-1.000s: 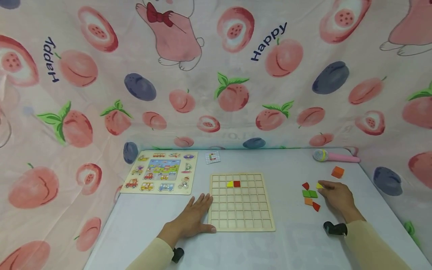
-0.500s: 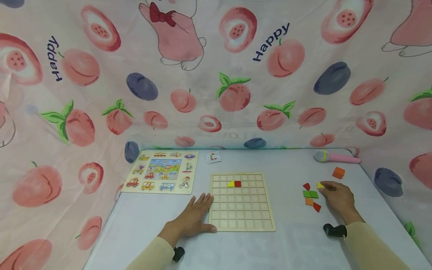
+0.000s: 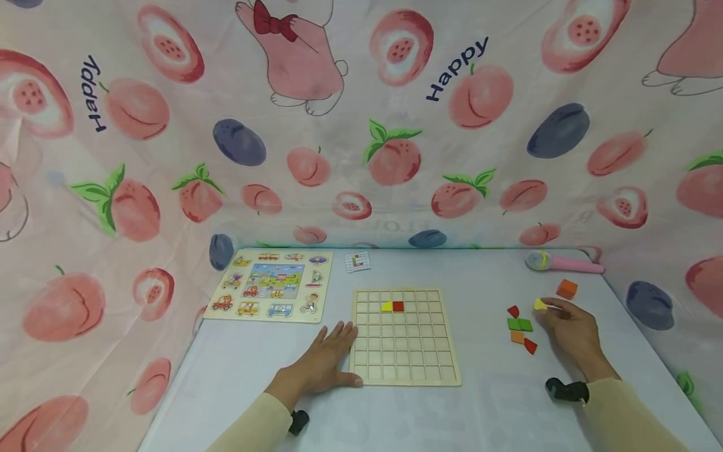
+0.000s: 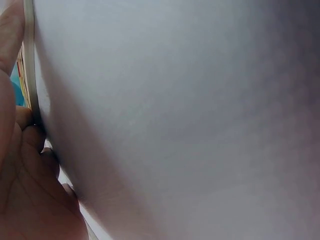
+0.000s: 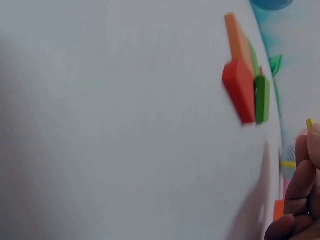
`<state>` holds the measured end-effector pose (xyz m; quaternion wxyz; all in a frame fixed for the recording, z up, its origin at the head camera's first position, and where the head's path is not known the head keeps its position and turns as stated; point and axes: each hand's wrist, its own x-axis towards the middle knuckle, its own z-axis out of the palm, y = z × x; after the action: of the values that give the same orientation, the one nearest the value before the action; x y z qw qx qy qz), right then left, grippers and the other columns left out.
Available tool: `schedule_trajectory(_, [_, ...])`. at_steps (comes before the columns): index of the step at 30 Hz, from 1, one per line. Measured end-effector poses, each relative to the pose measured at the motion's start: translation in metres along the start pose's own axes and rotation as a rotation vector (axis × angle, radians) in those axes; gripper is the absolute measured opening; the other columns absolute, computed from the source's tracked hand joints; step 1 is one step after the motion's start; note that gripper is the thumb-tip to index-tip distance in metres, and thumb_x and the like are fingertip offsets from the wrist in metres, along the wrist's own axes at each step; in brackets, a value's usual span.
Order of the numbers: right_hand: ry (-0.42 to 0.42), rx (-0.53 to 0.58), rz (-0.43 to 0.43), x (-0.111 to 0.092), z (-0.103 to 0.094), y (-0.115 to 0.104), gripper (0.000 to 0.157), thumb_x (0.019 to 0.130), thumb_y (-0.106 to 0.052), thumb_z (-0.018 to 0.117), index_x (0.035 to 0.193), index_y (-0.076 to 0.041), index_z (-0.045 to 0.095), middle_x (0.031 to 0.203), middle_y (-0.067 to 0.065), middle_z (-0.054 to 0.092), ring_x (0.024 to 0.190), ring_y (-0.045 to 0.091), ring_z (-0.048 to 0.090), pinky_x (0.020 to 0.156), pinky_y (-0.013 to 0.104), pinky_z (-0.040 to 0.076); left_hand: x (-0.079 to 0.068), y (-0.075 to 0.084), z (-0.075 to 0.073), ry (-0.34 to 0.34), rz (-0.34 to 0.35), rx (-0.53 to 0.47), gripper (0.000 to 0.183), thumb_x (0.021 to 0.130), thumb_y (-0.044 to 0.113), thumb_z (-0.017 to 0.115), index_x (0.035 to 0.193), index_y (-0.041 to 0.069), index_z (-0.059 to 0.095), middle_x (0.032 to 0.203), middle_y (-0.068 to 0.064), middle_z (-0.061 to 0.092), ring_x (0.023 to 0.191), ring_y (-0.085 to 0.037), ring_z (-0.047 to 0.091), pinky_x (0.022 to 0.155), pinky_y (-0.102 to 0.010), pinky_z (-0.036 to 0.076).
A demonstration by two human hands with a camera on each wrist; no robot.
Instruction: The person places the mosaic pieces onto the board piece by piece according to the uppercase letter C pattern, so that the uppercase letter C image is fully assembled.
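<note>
My right hand (image 3: 572, 329) pinches a small yellow tile (image 3: 540, 304) between thumb and fingertips, right of the loose tiles; the right wrist view shows the yellow tile (image 5: 309, 123) at its edge, apart from the table. Straight fingers of my left hand (image 3: 322, 364) rest along the left edge of a wooden grid board (image 3: 407, 345). In the board's upper part a yellow tile (image 3: 386, 306) lies beside a red square tile (image 3: 398, 306). Near my right hand lie green tiles (image 3: 519, 324), an orange square tile (image 3: 517, 337) and two red pieces (image 3: 530, 346).
A vehicle picture puzzle board (image 3: 268, 285) lies at the back left, with a small card (image 3: 358, 262) showing a coloured pattern beside it. A pink toy microphone (image 3: 565, 262) and an orange block (image 3: 567, 289) are at the back right. A fruit-print cloth (image 3: 339, 157) hangs behind the table.
My right hand has lifted the yellow tile slightly and moved a little right with it. The left hand stays against the grid board.
</note>
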<state>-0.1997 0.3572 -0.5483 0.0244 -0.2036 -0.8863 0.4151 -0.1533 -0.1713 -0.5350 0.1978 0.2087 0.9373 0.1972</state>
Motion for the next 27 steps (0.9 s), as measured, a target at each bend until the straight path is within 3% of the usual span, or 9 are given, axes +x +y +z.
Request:
schedule_trajectory(10, [-0.015, 0.092, -0.09, -0.016, 0.015, -0.027, 0.043, 0.109, -0.033, 0.06, 0.147, -0.015, 0.063, 0.137, 0.015, 0.063, 0.116, 0.019, 0.053, 0.073, 0.011, 0.049, 0.0, 0.002, -0.001, 0.007, -0.002, 0.0, 0.113, 0.084, 0.064, 0.078, 0.169, 0.015, 0.024, 0.178, -0.001, 0.017, 0.166, -0.023, 0.008, 0.137, -0.05, 0.002])
schedule_trajectory(17, [-0.037, 0.169, -0.139, -0.023, 0.032, -0.052, 0.038, 0.106, -0.029, 0.066, 0.142, -0.016, 0.067, 0.128, 0.01, 0.067, 0.094, -0.001, 0.061, 0.072, 0.015, 0.059, 0.001, 0.002, -0.001, 0.006, -0.001, 0.0, 0.113, 0.084, 0.064, 0.079, 0.169, 0.014, 0.024, 0.178, -0.002, 0.017, 0.166, -0.024, 0.009, 0.136, -0.05, 0.002])
schedule_trajectory(23, [-0.045, 0.204, -0.173, -0.028, 0.052, -0.074, 0.035, 0.104, -0.025, 0.07, 0.138, -0.014, 0.07, 0.13, 0.013, 0.069, 0.1, 0.006, 0.056, 0.068, 0.009, 0.05, 0.001, 0.001, -0.001, 0.002, -0.004, -0.003, 0.113, 0.084, 0.064, 0.079, 0.169, 0.014, 0.024, 0.178, -0.002, 0.016, 0.166, -0.023, 0.008, 0.136, -0.05, 0.002])
schedule_trajectory(27, [-0.056, 0.22, -0.215, -0.033, 0.067, -0.087, 0.034, 0.103, -0.021, 0.071, 0.136, -0.012, 0.071, 0.131, 0.014, 0.07, 0.104, 0.006, 0.058, 0.076, 0.004, 0.049, 0.001, 0.002, -0.001, 0.001, -0.003, -0.007, 0.113, 0.084, 0.064, 0.079, 0.169, 0.013, 0.024, 0.178, -0.002, 0.016, 0.166, -0.024, 0.008, 0.136, -0.05, 0.002])
